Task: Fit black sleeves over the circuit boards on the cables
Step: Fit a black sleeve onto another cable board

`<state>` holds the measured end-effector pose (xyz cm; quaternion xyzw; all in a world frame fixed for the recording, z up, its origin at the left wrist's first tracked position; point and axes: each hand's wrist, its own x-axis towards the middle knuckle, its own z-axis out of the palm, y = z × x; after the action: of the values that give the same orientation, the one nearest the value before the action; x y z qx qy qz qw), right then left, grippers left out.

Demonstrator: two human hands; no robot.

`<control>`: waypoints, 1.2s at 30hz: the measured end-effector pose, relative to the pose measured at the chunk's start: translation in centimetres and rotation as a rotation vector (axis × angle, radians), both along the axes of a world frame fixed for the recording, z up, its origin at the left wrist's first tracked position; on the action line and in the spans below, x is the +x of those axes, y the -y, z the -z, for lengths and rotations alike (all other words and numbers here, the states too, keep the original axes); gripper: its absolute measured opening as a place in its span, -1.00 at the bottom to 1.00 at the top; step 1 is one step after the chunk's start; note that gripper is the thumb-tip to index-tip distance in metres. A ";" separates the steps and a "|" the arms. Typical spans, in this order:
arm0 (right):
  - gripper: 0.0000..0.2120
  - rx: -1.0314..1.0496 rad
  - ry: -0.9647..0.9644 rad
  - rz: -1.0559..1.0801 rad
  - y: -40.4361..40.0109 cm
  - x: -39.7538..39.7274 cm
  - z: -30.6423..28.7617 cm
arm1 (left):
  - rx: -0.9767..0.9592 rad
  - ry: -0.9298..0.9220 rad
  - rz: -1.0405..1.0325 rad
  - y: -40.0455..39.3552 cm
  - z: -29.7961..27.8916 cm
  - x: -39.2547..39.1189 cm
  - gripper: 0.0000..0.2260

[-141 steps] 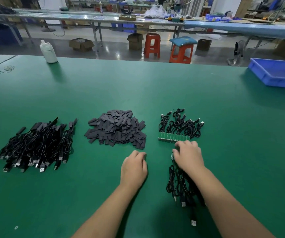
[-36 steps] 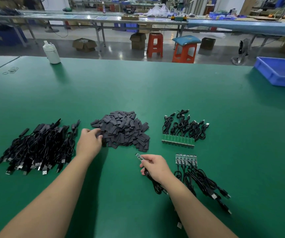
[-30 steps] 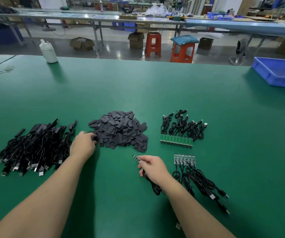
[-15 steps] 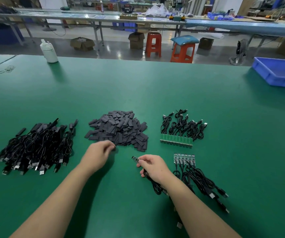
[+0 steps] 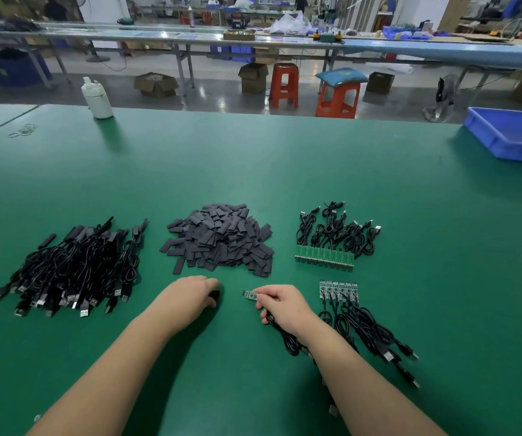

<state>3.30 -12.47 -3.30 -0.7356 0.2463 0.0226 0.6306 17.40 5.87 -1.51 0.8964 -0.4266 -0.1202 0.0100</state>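
Nearest: right hand (image 5: 280,305) pinching one circuit board (image 5: 250,295) by its cable end, board tip poking out left, cable (image 5: 285,338) looping back under the wrist. Same grip as 0.5 s ago, barely shifted. Left hand (image 5: 190,295) now pulled back off the sleeve pile (image 5: 219,240), fingers curled round a black sleeve (image 5: 214,294), only its end showing. About 1 s ago was still digging at the pile's left edge. So pick is done; sleeve & board now near each other, facing, not yet touching. Prob. next: slide sleeve over board tip; needs open end lined up w/ board.

Just right of the right hand: row of unsleeved boards w/ cables (image 5: 339,291). Further back: second batch, green boards in a strip (image 5: 324,258). Far left: heap of finished cables (image 5: 74,269), sleeves on.

Surface: green mat (image 5: 253,158), smooth. White bottle (image 5: 96,97) at far edge, rubber bands (image 5: 23,130) far left, blue bin (image 5: 511,136) far right.

Room beyond: workshop floor, orange stools (image 5: 285,84), cardboard boxes, long benches w/ clutter.
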 end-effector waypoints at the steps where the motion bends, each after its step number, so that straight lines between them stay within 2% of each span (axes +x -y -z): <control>1: -0.77 -0.004 -0.002 0.000 0.0 0.1 0.0 | -0.022 -0.031 -0.016 0.0 -0.1 0.1 -0.70; 7: -0.77 -0.004 -0.011 -0.006 0.0 0.1 0.0 | -0.164 -0.111 -0.065 -0.9 -0.1 0.4 -0.64; 14: -0.76 -0.019 -0.005 -0.014 0.0 0.0 -0.1 | -0.152 -0.047 -0.038 -0.9 0.2 -0.1 -0.73; 18: -0.76 -0.014 -0.001 -0.013 0.0 0.1 0.0 | -0.257 -0.022 -0.076 -0.8 -0.2 -0.8 -0.83; 19: -0.77 -0.015 0.000 -0.015 0.0 0.1 0.0 | -0.308 -0.060 -0.102 -0.7 -0.3 -1.0 -0.87; 24: -0.77 -0.009 0.009 -0.016 0.0 0.0 -0.2 | -0.538 -0.418 -0.232 -0.2 -0.8 -2.0 -0.79; 26: -0.77 -0.008 0.012 -0.019 -0.1 -0.1 -0.3 | -0.511 -0.428 -0.219 0.1 -0.7 -2.3 -0.78; 32: -0.76 -0.012 0.008 -0.026 -0.1 -0.3 -0.6 | -0.213 -0.183 -0.064 0.4 0.5 -3.0 -0.72; 36: -0.75 -0.009 0.021 -0.030 -0.2 -0.4 -0.9 | -0.020 -0.038 0.020 0.6 0.6 -2.8 -0.84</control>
<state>2.89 -12.28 -2.41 -0.7422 0.2288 0.0234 0.6294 14.55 5.23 -2.14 0.8895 -0.4363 -0.1332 0.0258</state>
